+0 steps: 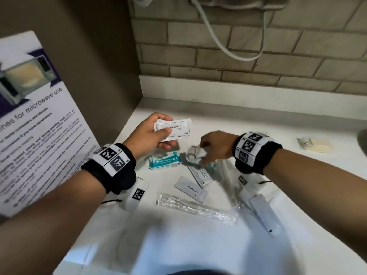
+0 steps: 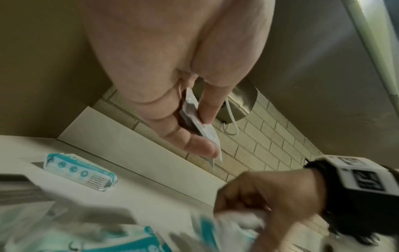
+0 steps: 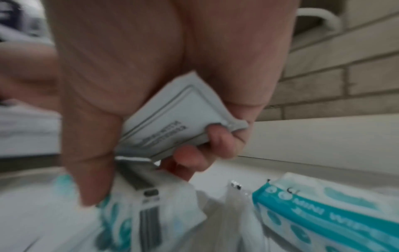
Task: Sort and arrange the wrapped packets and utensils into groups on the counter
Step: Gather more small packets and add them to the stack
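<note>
My left hand (image 1: 161,127) is raised over the white counter (image 1: 258,124) and pinches a small stack of white shampoo-with-conditioner sachets (image 1: 175,129), seen edge-on between thumb and fingers in the left wrist view (image 2: 199,122). My right hand (image 1: 205,150) is low over the pile and grips another such sachet (image 3: 172,116). Its thumb lies against a teal-and-white wipes pack (image 3: 138,214); I cannot tell whether that pack is lifted. A second teal mini wipes pack (image 1: 164,160) lies flat below my left hand.
One more sachet (image 1: 201,176), a toothpaste packet (image 1: 191,189), a clear-wrapped toothbrush (image 1: 196,207) and a long white packet (image 1: 265,215) lie in front of me. A yellowish packet (image 1: 315,144) sits far right. A microwave notice (image 1: 35,120) leans at the left; a brick wall is behind.
</note>
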The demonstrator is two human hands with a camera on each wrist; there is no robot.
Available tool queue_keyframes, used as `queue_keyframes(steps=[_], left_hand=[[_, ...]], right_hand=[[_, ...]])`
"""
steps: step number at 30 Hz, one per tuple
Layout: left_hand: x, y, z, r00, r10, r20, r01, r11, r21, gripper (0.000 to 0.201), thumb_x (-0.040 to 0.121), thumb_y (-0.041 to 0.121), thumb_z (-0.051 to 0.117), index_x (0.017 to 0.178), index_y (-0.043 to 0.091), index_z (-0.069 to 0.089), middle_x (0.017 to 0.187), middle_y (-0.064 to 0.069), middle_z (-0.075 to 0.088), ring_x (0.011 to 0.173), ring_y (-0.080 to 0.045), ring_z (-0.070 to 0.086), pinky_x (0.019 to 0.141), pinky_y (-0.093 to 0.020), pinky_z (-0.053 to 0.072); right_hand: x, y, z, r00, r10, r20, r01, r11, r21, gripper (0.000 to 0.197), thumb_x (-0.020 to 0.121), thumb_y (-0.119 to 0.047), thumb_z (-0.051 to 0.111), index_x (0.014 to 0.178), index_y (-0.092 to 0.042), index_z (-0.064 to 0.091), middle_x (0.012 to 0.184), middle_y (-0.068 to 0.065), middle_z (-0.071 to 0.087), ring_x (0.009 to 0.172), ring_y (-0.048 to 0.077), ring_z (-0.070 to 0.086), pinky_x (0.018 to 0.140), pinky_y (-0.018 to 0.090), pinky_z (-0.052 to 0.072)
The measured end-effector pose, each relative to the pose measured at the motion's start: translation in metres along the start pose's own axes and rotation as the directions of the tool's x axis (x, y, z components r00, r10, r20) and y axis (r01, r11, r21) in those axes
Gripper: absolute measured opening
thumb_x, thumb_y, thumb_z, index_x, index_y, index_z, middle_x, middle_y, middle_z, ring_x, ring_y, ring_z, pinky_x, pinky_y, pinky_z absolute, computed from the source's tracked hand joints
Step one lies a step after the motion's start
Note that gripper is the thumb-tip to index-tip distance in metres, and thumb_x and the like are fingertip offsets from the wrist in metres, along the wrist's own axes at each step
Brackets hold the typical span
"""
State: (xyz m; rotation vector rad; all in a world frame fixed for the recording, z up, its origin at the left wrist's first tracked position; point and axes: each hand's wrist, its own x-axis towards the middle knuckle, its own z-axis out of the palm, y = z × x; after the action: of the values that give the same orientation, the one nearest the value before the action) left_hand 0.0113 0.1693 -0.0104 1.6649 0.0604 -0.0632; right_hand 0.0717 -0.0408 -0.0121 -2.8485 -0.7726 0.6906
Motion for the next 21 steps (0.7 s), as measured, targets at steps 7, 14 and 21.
queue_keyframes(steps=[7,14,21], left_hand=[[0.001,0.0,0.001,0.999,-0.035,-0.038,0.035,0.999,-0.001,0.022,0.097,0.004,0.053,0.104,0.024,0.058,0.095,-0.014,0.074,0.077,-0.025,0.072,0.061,-0.025,0.058],[0.002,-0.006,0.0,0.998,-0.055,-0.036,0.054,0.998,-0.026,0.022,0.097,0.003,0.053,0.107,0.022,0.057,0.095,-0.014,0.074,0.076,-0.025,0.072,0.062,-0.026,0.058],[0.0,-0.012,0.005,0.994,-0.109,-0.024,0.108,0.994,-0.032,0.022,0.098,0.002,0.051,0.11,0.019,0.055,0.108,-0.018,0.068,0.072,-0.025,0.073,0.066,-0.029,0.061]], right_hand=[[0.041,0.012,-0.006,0.978,0.182,-0.105,-0.181,0.983,0.017,0.055,0.071,-0.049,0.076,0.109,-0.01,0.066,0.106,0.006,0.07,0.089,0.024,0.062,0.074,0.029,0.05],[0.015,0.011,0.009,0.958,0.143,-0.25,-0.071,0.958,0.278,0.038,0.082,-0.051,0.064,0.092,-0.016,0.053,0.093,0.006,0.059,0.078,0.021,0.054,0.066,0.028,0.042],[-0.025,0.004,0.012,0.997,0.073,0.015,-0.074,0.931,0.356,0.042,0.087,-0.043,0.064,0.084,-0.002,0.067,0.074,0.018,0.06,0.062,0.016,0.05,0.061,0.027,0.04]])
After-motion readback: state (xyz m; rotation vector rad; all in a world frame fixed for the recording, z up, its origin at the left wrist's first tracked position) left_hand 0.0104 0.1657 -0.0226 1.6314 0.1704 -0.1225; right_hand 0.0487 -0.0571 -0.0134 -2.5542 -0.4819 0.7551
